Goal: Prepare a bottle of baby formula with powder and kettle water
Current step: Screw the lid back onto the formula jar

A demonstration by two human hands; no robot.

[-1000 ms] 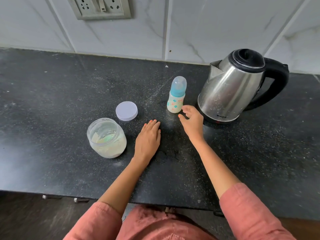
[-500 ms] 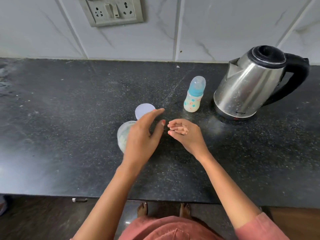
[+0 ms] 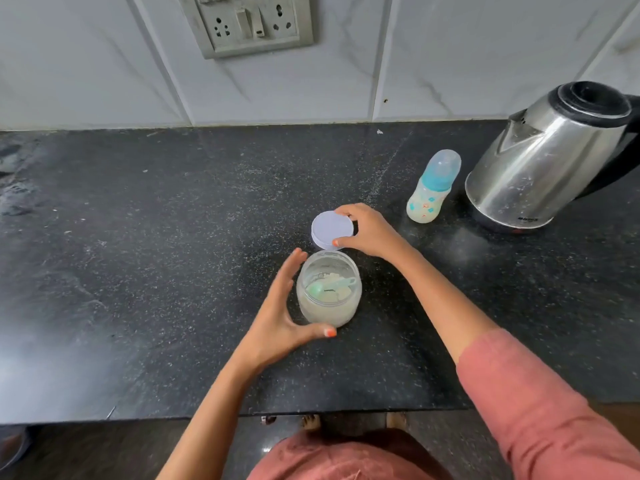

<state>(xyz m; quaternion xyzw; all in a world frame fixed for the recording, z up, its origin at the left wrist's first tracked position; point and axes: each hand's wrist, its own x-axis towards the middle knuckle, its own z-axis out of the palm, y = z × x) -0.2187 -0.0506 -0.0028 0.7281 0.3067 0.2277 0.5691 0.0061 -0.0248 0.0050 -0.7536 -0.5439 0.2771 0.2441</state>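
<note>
An open clear jar of pale formula powder point(image 3: 329, 296) stands on the black counter, with a small green scoop lying inside it. My left hand point(image 3: 280, 313) cups the jar's left side, thumb under its near wall. Just behind the jar lies its round white lid point(image 3: 330, 227); my right hand point(image 3: 369, 228) grips that lid by its right edge, fingers at the far rim and thumb at the near rim. A capped baby bottle point(image 3: 433, 188) with a blue collar stands upright to the right. Beside it sits the steel kettle point(image 3: 547, 161) with a black lid.
The black granite counter point(image 3: 156, 254) runs wide to the left, dusted with powder specks. A switch and socket plate point(image 3: 249, 22) sits on the tiled wall behind. The counter's front edge is near my body.
My left hand came off the counter and wrapped around the jar. My right hand pulled back from the bottle, crossed left and took hold of the lid. The camera shifted left and nearer.
</note>
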